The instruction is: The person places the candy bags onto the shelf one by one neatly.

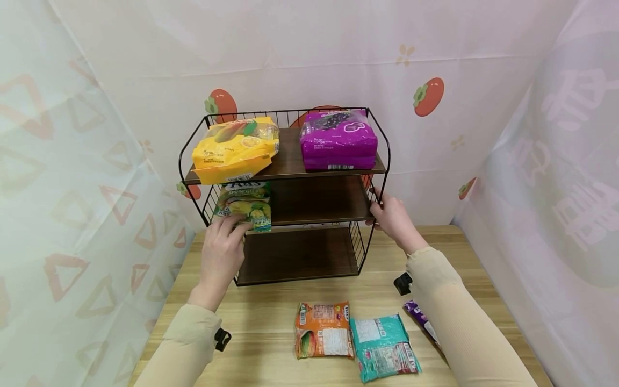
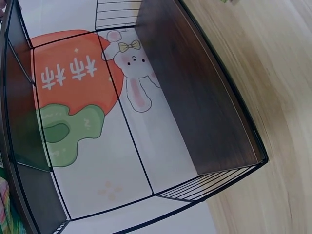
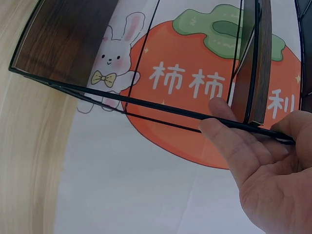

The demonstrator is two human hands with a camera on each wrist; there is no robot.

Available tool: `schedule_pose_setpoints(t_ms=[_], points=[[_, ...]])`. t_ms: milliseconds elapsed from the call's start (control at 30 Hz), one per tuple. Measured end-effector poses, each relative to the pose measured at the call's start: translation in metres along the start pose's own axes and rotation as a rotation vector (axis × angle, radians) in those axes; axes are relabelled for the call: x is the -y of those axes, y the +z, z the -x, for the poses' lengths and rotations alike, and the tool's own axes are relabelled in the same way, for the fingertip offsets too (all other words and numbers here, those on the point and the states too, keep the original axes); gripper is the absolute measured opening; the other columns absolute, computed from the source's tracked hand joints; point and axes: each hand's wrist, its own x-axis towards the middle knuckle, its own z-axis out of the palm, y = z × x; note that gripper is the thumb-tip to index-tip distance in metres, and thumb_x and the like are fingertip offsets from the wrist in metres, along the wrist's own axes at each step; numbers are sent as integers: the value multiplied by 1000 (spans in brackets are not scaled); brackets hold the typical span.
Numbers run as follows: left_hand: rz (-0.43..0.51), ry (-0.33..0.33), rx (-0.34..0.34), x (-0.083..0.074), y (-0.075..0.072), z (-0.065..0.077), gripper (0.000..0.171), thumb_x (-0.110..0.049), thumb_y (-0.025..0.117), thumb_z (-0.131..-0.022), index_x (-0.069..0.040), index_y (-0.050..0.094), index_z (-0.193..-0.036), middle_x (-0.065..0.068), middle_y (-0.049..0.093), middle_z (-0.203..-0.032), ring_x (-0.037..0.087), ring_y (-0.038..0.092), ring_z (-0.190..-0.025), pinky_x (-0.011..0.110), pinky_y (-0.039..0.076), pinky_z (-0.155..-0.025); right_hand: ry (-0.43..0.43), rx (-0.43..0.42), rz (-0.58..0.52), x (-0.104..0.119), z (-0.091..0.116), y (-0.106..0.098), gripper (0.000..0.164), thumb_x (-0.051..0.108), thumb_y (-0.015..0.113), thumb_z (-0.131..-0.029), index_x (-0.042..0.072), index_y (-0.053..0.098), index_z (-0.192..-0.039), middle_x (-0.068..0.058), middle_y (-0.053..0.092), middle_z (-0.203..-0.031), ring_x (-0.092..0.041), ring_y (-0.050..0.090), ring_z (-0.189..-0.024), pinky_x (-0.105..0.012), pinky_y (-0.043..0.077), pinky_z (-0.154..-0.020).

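A three-tier rack (image 1: 300, 252) with dark wooden shelves and a black wire frame stands on the table. At the left end of its middle shelf is a green candy bag (image 1: 249, 207), standing up with its front outward. My left hand (image 1: 223, 248) pinches this bag by its lower front, fingers over the face. Only a sliver of the green bag (image 2: 7, 209) shows at the left edge of the left wrist view. My right hand (image 1: 394, 217) grips the rack's right side frame at middle-shelf height. In the right wrist view its fingers (image 3: 231, 141) pass behind the black wire.
On the top shelf sit a yellow candy bag (image 1: 237, 148) at left and a purple one (image 1: 338, 141) at right. An orange bag (image 1: 325, 330), a teal bag (image 1: 385, 346) and a purple packet (image 1: 422, 320) lie on the table (image 1: 261, 333) in front. Printed cloth (image 1: 309, 54) hangs behind.
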Motion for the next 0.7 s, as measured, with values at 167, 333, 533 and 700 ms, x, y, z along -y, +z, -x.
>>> schedule_pose_setpoints(t_ms=[167, 333, 533, 700], points=[[-3, 12, -24, 0, 2, -3, 29, 15, 62, -85, -3, 73, -104, 20, 68, -115, 45, 60, -106, 59, 48, -90, -2, -9, 0, 0, 0, 1, 59, 13, 38, -107, 9, 23, -164, -31, 67, -121, -33, 75, -92, -36, 61, -77], [17, -6, -27, 4, 5, -7, 30, 17, 62, -83, -3, 73, -102, 19, 68, -112, 43, 61, -104, 59, 49, -90, 0, -5, -2, 0, -1, 1, 59, 13, 38, -107, 9, 22, -164, -33, 65, -123, -35, 75, -94, -38, 61, -79], [43, -19, -29, 9, 7, -12, 27, 15, 62, -86, -2, 72, -103, 20, 68, -113, 43, 63, -103, 60, 50, -87, 14, 4, -11, 0, -1, 1, 60, 14, 37, -107, 10, 20, -164, -33, 64, -127, -36, 74, -96, -42, 60, -84], [63, -13, -28, 11, 8, -14, 16, 7, 66, -90, 0, 72, -103, 21, 68, -112, 43, 63, -102, 60, 50, -90, 15, 6, -8, 0, -1, 0, 60, 14, 37, -107, 11, 21, -164, -32, 64, -127, -33, 75, -95, -38, 60, -82]])
